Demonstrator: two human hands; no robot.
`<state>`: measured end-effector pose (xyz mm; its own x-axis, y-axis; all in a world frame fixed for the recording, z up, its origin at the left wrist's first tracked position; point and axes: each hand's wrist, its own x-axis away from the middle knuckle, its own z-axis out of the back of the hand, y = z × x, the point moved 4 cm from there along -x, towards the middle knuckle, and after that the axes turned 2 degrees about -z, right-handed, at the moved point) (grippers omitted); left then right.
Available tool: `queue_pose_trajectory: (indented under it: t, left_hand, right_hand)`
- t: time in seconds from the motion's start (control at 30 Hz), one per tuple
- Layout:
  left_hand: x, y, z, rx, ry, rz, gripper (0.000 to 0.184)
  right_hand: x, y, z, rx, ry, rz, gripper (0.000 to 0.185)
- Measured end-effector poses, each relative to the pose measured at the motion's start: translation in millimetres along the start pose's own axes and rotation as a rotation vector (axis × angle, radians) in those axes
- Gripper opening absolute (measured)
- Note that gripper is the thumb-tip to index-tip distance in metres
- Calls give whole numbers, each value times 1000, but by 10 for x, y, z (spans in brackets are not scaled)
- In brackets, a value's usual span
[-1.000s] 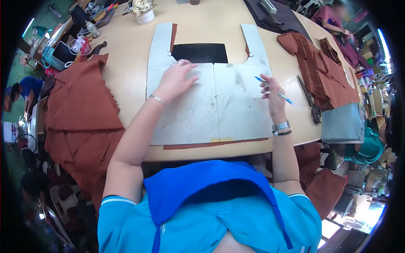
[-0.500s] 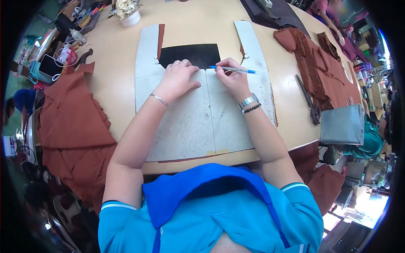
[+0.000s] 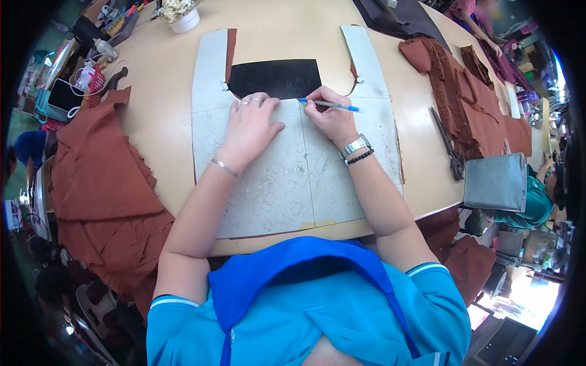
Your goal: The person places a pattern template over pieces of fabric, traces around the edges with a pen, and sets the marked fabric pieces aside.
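A pale grey pattern board (image 3: 268, 177) with handwriting and a centre line lies over rust-brown fabric (image 3: 231, 52), which shows along its edges. My left hand (image 3: 252, 125) rests on the board with fingers apart, fingertips near the inner edge. In my right hand (image 3: 332, 119) is a blue pen (image 3: 336, 106), its tip end at that edge by the centre line. Beyond the edge sits a black rectangular piece (image 3: 274, 77).
Brown cloth (image 3: 104, 165) hangs over the table's left side. Scissors (image 3: 450, 146), brown garment pieces (image 3: 482, 110) and a grey metal-looking box (image 3: 495, 181) are on the right. A white pot (image 3: 184, 21) stands at the back. Other people are at the right.
The right hand has moved left and inward with the pen, from over the board's right side to its inner edge. The board appears lower and further left in view.
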<state>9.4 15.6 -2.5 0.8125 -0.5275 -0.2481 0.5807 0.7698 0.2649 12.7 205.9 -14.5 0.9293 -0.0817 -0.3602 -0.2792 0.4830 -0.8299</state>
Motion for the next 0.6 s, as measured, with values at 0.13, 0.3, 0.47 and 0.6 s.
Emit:
queue_pose_trajectory:
  t: [0.13,0.3,0.47,0.6]
  left_hand:
    - [202,-103,131,54,-59,169,44]
    - [303,-234,141,29,-43,240,55]
    - [310,-281,131,-59,-73,288,67]
    - [324,-297,101,-64,-101,297,71]
  right_hand:
    - [1,46,-15,2,0,-15,7]
    - [-24,137,-5,-134,44,-135,10]
    - [-154,77,-214,-324,42,-124,15]
    - [-333,-200,-650,-261,-104,-116,14]
